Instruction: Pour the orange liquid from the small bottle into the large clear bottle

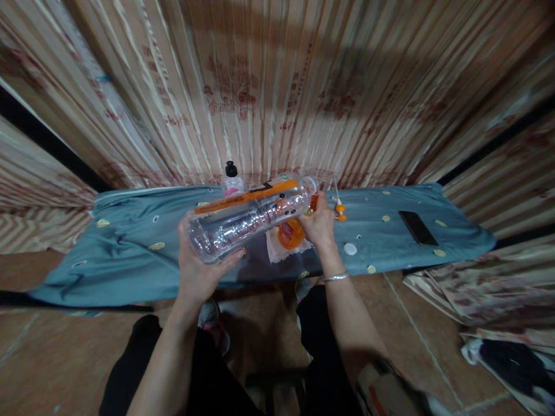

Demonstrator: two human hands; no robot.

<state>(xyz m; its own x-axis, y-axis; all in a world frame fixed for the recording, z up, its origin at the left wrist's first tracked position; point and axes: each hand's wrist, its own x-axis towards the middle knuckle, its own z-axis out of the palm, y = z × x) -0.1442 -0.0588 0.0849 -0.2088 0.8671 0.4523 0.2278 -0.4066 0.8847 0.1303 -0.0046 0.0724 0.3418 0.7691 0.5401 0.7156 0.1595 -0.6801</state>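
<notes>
A large clear plastic bottle (249,216) with an orange-and-black label is tilted across the front of me, its mouth end raised to the right. My left hand (199,263) grips its base, thumb along the underside. At the neck end, my right hand (318,222) is closed around a small see-through container (313,203) with an amber tint, partly hidden by fingers. The two mouths are close; whether they touch I cannot tell. Under the large bottle, an orange object (291,234) rests on a whitish cloth (277,252), partly covered.
An orange pump top (340,211) with a clear tube and a white cap (350,249) lie right of my right hand. Farther right is a black phone (418,228). Behind the large bottle stands a black-capped bottle (232,180). A blue-green cloth (130,248) covers the bench; curtains (269,86) hang behind.
</notes>
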